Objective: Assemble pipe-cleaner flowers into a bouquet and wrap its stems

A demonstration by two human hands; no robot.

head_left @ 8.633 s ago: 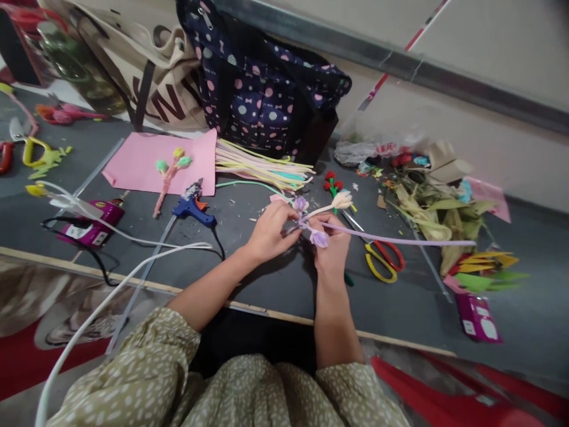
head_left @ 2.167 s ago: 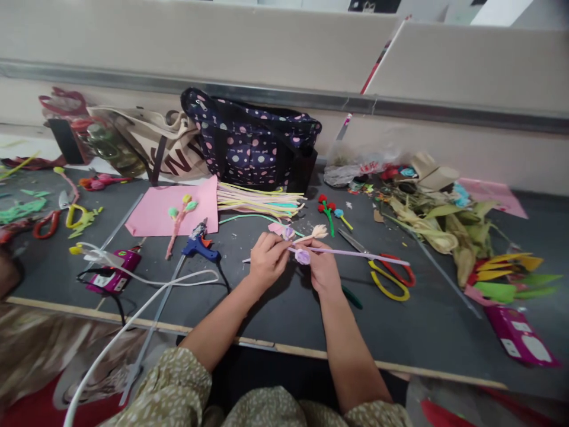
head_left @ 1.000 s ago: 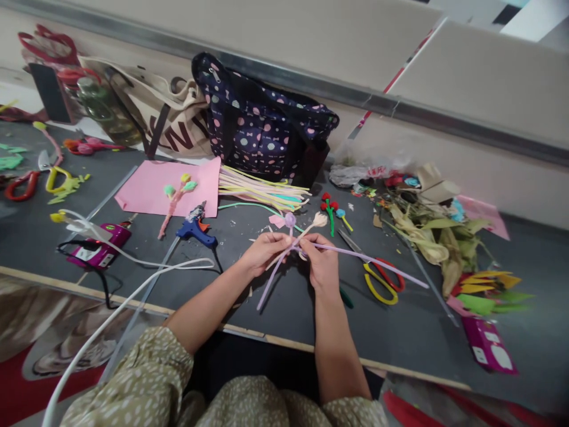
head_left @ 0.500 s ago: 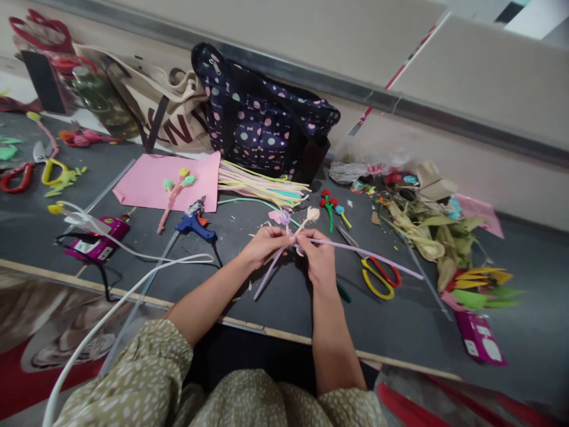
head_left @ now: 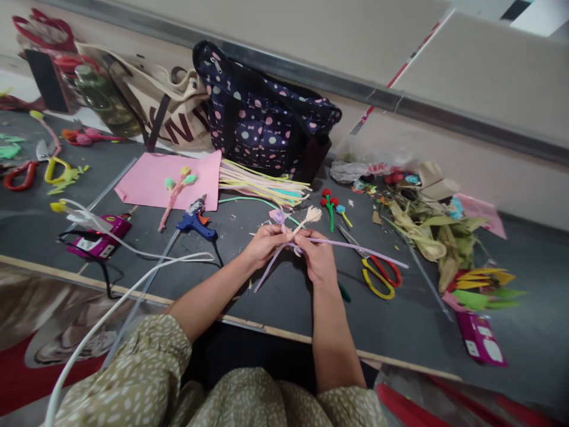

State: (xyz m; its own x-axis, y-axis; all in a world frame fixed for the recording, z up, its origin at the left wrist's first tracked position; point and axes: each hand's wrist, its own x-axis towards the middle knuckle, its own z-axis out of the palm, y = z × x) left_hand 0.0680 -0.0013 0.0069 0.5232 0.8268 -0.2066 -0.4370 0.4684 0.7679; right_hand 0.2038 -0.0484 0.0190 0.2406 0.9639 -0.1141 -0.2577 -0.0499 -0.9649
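My left hand (head_left: 267, 244) and my right hand (head_left: 315, 252) meet over the middle of the dark table, both closed in a pinch on crossed pipe cleaners. One purple pipe cleaner (head_left: 364, 248) sticks out far to the right past my right hand, and another purple end (head_left: 267, 274) points down to the front left. Above my fingers rise a purple pipe-cleaner flower (head_left: 278, 217) and a cream pipe-cleaner flower (head_left: 313, 214). My fingertips hide where the stems join.
A blue glue gun (head_left: 197, 223) lies left of my hands, red-and-yellow scissors (head_left: 377, 274) to the right. Behind are a pink sheet (head_left: 146, 178), a bundle of pipe cleaners (head_left: 262, 182) and a patterned bag (head_left: 262, 118). A white cable (head_left: 111, 314) crosses the left front edge.
The purple flower has tipped left, away from the cream one. The long purple end on the right now reaches less far out. Both hands keep their pinch in nearly the same place.
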